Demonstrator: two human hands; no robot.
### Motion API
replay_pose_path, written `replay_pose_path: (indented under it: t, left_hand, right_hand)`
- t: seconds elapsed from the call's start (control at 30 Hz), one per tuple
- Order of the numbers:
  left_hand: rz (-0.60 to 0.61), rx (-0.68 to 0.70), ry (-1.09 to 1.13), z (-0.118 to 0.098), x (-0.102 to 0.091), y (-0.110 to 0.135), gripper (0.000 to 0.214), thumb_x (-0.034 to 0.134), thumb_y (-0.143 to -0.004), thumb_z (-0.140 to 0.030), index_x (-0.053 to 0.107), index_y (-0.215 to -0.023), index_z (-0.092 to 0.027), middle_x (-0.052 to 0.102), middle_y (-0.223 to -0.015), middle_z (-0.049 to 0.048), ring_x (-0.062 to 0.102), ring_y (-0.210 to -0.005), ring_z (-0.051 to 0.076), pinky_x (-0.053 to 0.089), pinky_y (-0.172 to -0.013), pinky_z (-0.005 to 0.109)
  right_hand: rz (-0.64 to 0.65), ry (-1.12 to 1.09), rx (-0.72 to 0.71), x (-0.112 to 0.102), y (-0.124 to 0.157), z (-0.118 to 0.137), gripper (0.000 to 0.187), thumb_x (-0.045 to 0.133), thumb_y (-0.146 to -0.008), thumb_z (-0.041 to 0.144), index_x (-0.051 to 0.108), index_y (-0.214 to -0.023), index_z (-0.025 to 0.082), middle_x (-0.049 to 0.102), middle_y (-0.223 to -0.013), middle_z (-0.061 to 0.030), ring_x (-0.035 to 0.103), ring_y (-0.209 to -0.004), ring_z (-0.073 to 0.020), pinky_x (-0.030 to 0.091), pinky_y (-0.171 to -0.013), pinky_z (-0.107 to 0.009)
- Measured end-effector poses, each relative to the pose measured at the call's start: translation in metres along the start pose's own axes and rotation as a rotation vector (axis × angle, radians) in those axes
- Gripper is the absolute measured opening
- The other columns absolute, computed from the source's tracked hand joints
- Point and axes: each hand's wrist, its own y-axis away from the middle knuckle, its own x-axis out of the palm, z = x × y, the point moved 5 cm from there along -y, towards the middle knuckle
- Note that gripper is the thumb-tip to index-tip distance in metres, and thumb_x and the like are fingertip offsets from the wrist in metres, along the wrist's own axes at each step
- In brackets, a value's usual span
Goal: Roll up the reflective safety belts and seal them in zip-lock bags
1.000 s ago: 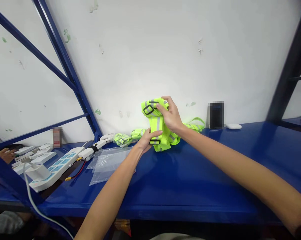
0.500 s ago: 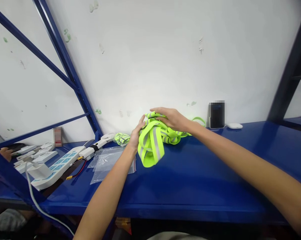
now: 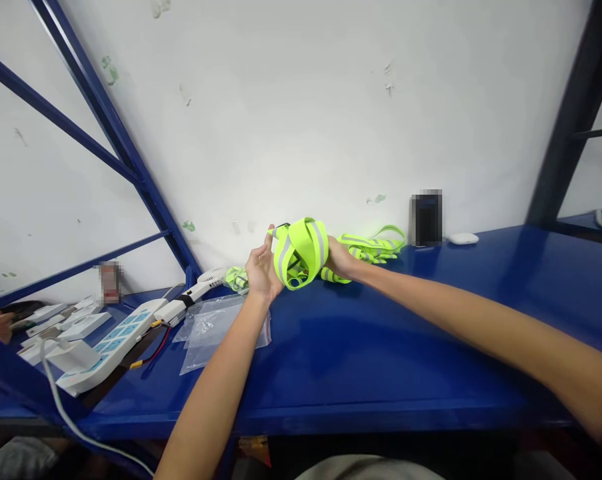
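Head view: neon strap bundle pressed between two hands

The left hand (image 3: 261, 270) and right hand (image 3: 338, 257) close on opposite sides of a reflective strap vest (image 3: 301, 248). They hold it just above the blue shelf (image 3: 381, 347) near the wall, so its loops cannot spill (more straps (image 3: 373, 243) lie behind). Clear zip bags (image 3: 221, 327) lie flat beside the left wrist.
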Motion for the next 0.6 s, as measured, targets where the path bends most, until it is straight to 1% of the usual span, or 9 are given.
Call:
replay_pose_path:
  t: [0.07, 0.13, 0.23, 0.33, 0.4, 0.47, 0.53, 0.6]
  left_hand:
    - [0.0, -0.009, 0.018, 0.003, -0.002, -0.001, 0.069, 0.045, -0.08, -0.039, 0.042, -0.146, -0.023, 0.065, -0.128, 0.009, 0.065, -0.112, 0.03, 0.051, -0.095, 0.043]
    - [0.009, -0.014, 0.036, 0.006, -0.004, -0.002, 0.069, 0.045, -0.078, -0.035, 0.044, -0.146, -0.025, 0.065, -0.129, 0.0075, 0.065, -0.112, 0.03, 0.051, -0.095, 0.045]
    - [0.035, -0.043, 0.042, 0.009, -0.009, -0.005, 0.066, 0.05, -0.077, -0.028, 0.047, -0.143, -0.027, 0.066, -0.127, 0.0058, 0.067, -0.109, 0.028, 0.053, -0.093, 0.042]
    - [0.065, -0.084, -0.003, 0.009, -0.015, -0.008, 0.065, 0.062, -0.077, -0.025, 0.049, -0.14, -0.027, 0.07, -0.118, 0.0055, 0.07, -0.1, 0.025, 0.057, -0.086, 0.036]
    - [0.101, -0.075, -0.04, 0.005, -0.019, -0.008, 0.071, 0.072, -0.073, -0.024, 0.049, -0.14, -0.029, 0.072, -0.114, 0.0041, 0.072, -0.093, 0.022, 0.058, -0.08, 0.031]
    - [0.132, -0.056, -0.064, 0.0, -0.021, -0.006, 0.079, 0.08, -0.068, -0.023, 0.049, -0.14, -0.032, 0.073, -0.11, 0.0026, 0.072, -0.085, 0.019, 0.058, -0.073, 0.026]
    - [0.139, -0.049, -0.068, -0.003, -0.022, -0.003, 0.083, 0.084, -0.064, -0.026, 0.05, -0.14, -0.033, 0.073, -0.109, 0.0018, 0.072, -0.08, 0.017, 0.057, -0.068, 0.024]
    - [0.143, -0.044, -0.048, -0.003, -0.02, -0.001, 0.085, 0.086, -0.063, -0.027, 0.05, -0.139, -0.033, 0.072, -0.112, 0.0018, 0.071, -0.079, 0.016, 0.057, -0.067, 0.023]
  right_hand:
    - [0.013, -0.144, 0.109, 0.003, 0.001, -0.01, 0.044, 0.047, -0.079, 0.054, 0.063, -0.103, 0.022, 0.071, -0.081, -0.004, 0.065, -0.078, -0.0238, 0.056, -0.067, -0.036]
    - [0.034, -0.176, 0.129, 0.007, 0.002, -0.012, 0.042, 0.051, -0.078, 0.053, 0.063, -0.105, 0.023, 0.07, -0.078, -0.0025, 0.066, -0.075, -0.0222, 0.056, -0.066, -0.035]
    - [-0.023, -0.092, 0.053, 0.005, 0.001, -0.007, 0.038, 0.061, -0.075, 0.044, 0.063, -0.105, 0.022, 0.071, -0.08, -0.0016, 0.064, -0.074, -0.0207, 0.056, -0.067, -0.034]
    - [-0.064, 0.054, -0.06, 0.001, -0.001, -0.001, 0.033, 0.064, -0.073, 0.033, 0.065, -0.104, 0.021, 0.073, -0.087, -0.0028, 0.063, -0.08, -0.0214, 0.055, -0.071, -0.034]
    - [-0.064, 0.112, -0.124, 0.001, -0.001, 0.002, 0.033, 0.063, -0.073, 0.029, 0.066, -0.105, 0.02, 0.073, -0.092, -0.0037, 0.063, -0.086, -0.022, 0.054, -0.076, -0.034]
    - [-0.08, 0.101, -0.148, 0.001, -0.001, 0.004, 0.036, 0.065, -0.072, 0.027, 0.065, -0.107, 0.019, 0.073, -0.094, -0.0042, 0.063, -0.089, -0.022, 0.054, -0.078, -0.034]
    - [-0.066, 0.019, -0.085, 0.004, -0.001, 0.0, 0.036, 0.068, -0.071, 0.029, 0.065, -0.106, 0.019, 0.073, -0.091, -0.0042, 0.064, -0.086, -0.0214, 0.055, -0.074, -0.033]
    - [-0.002, -0.088, 0.039, 0.009, -0.001, -0.007, 0.034, 0.071, -0.069, 0.032, 0.065, -0.1, 0.018, 0.073, -0.084, -0.0037, 0.065, -0.079, -0.0204, 0.055, -0.07, -0.032]
